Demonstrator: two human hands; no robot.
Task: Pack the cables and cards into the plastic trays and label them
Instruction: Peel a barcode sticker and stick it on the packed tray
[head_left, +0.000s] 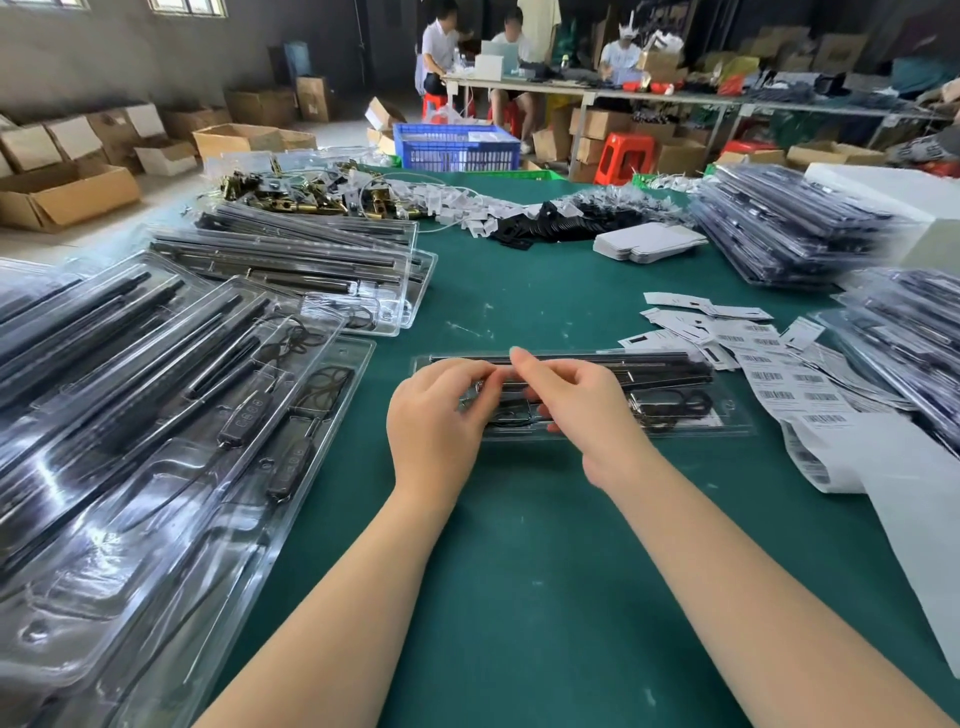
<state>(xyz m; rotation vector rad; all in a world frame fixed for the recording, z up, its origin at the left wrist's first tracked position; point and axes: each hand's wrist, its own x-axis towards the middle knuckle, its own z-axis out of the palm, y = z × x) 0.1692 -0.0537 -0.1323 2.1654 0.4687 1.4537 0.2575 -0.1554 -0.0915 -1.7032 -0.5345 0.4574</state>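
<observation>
So the clear plastic tray (675, 410) being worked on sits dead center on the green table (519, 571), long side running 9 to 3 o'clock. Both hands are on its left half: the left hand (434, 415) has its fingers curled in, pinching something small and clear at the tray's surface, and the right hand (576, 400) has its fingers bent down onto the tray with the thumb sticking up. Can't tell exactly what's pinched.

Room-wise, there's bare green felt at 6 o'clock around the forearms and a strip at 12 o'clock. At 9 o'clock, stacked trays (156, 415) come just beside the tray's left edge. At 3 o'clock, barcode labels (800, 384) and loose cards (691, 322) nearly touch its right end, with more packed stacks (789, 223) at 2 o'clock.

The tray itself holds long black strips up top and a coiled black cable (680, 402) on the right.
</observation>
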